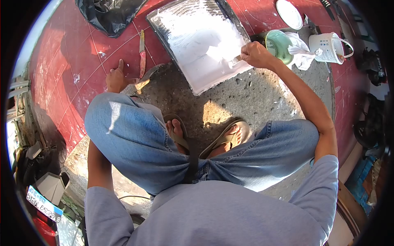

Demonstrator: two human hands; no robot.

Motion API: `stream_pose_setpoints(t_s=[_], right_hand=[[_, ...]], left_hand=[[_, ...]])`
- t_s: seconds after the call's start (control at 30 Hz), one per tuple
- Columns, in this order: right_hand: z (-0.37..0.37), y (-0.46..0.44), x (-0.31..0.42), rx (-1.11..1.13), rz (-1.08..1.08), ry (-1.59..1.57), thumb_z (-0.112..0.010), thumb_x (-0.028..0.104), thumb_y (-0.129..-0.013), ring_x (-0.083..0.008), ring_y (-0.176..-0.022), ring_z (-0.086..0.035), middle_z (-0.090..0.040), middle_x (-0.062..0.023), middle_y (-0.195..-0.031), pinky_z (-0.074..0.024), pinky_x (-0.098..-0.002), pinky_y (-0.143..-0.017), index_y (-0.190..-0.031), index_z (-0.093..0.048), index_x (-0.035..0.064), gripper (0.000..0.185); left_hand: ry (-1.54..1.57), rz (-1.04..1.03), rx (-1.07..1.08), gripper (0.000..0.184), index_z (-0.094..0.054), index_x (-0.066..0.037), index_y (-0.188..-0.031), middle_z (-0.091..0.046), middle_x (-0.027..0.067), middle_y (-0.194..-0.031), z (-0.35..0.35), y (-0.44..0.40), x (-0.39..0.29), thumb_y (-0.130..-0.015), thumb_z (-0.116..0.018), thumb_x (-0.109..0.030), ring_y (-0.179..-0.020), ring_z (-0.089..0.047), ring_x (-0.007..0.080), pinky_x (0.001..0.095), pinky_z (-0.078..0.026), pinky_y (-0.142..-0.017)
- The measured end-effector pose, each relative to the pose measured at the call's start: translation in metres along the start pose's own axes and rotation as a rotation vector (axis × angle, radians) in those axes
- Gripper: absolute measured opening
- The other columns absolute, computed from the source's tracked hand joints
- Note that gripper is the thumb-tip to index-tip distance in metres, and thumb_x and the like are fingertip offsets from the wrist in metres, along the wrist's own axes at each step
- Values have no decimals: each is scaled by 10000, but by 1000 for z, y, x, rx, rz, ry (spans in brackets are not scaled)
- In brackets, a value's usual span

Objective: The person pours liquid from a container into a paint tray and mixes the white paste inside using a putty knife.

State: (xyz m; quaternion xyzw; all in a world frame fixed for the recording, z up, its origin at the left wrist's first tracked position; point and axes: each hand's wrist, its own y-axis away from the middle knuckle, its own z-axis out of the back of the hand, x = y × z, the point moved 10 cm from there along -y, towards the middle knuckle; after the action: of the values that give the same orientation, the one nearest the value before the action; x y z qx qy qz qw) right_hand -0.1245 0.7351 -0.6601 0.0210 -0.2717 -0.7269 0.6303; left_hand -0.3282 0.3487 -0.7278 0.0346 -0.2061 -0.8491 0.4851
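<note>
My right hand [257, 55] is closed around a small flat tool [235, 62], mostly covered by my fingers. The tool's end touches thick white coating [201, 53] spread over a large rectangular panel with a dark edge [163, 44]. Ridges show in the coating at the far end; the near part is smoother. My left hand [117, 78] hangs beside my left knee with the index finger and thumb stretched out, holding nothing. Just right of it on the red tiles lies a knife [142, 55] with a red handle and yellowish blade.
Right of the panel stand a green bowl [278, 46], a crumpled white plastic bag [301, 51] and a white bucket [326, 46]. A white lid [289, 14] lies behind them. A black plastic bag [108, 14] is at the far left. My sandalled feet [232, 137] rest on rough concrete.
</note>
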Motion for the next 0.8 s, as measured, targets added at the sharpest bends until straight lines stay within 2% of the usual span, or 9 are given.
stream_pose_setpoints(t_s=[0.17,0.2,0.3,0.33,0.43,0.47,0.57,0.7,0.8], right_hand=[[-2,8,-12,-23,-151,90,-515,173,-761,-365,-822,-582,-583,-241,-852,-452,-444,-745,-790,-598,-15,207],[-10,5,4,18,-34,111,-513,170,-768,-371,-818,-582,-578,-249,-862,-454,-442,-746,-805,-594,-14,204],[-1,-1,13,39,33,6,-514,161,-769,-379,-848,-577,-581,-257,-848,-453,-441,-758,-809,-595,-16,199],[5,-6,0,-37,26,24,-513,168,-772,-372,-846,-577,-582,-248,-860,-453,-437,-752,-813,-595,-18,208],[5,3,-22,-52,-140,169,-516,181,-774,-364,-819,-577,-582,-240,-818,-453,-439,-732,-786,-598,-18,215],[-9,1,-20,-97,-17,211,-510,175,-774,-367,-774,-585,-584,-239,-800,-465,-434,-704,-764,-592,-26,217],[5,0,10,15,72,52,-498,155,-769,-379,-786,-588,-584,-254,-826,-470,-439,-707,-783,-590,-16,195],[6,2,-24,-157,-69,159,-510,182,-766,-380,-766,-580,-573,-255,-755,-460,-445,-693,-729,-583,-19,217],[6,-3,1,-30,34,58,-495,160,-765,-387,-735,-590,-586,-246,-780,-470,-438,-683,-771,-590,-13,198]], left_hand=[[-18,10,10,1115,-261,-89,-1344,-593,194,-946,2,2,-2,-470,-729,-598,-886,-588,298,394,-480,-724],[-13,9,12,1117,-262,-88,-1343,-594,194,-942,3,2,-2,-468,-729,-599,-887,-587,299,394,-480,-723],[10,-6,-9,1120,-269,-88,-1341,-599,190,-924,3,2,-2,-459,-727,-606,-890,-586,303,394,-479,-720],[20,-14,-23,1121,-272,-89,-1340,-601,188,-918,4,2,-3,-457,-726,-609,-891,-586,304,394,-479,-719],[-1,4,-24,1131,-277,-90,-1339,-603,187,-901,3,2,-2,-446,-719,-624,-891,-584,305,393,-479,-718],[-1,1,-24,1134,-277,-91,-1339,-602,187,-904,3,1,-1,-443,-716,-630,-886,-586,306,394,-479,-716],[7,-12,-28,1142,-276,-96,-1340,-598,189,-908,1,1,0,-436,-707,-645,-868,-590,311,400,-480,-709],[-5,-13,-32,1146,-271,-105,-1344,-591,199,-910,-2,-1,0,-434,-701,-652,-840,-595,324,407,-481,-701],[-10,-4,-28,1149,-264,-109,-1347,-587,208,-907,-4,-2,3,-435,-698,-657,-835,-596,327,408,-481,-702]])
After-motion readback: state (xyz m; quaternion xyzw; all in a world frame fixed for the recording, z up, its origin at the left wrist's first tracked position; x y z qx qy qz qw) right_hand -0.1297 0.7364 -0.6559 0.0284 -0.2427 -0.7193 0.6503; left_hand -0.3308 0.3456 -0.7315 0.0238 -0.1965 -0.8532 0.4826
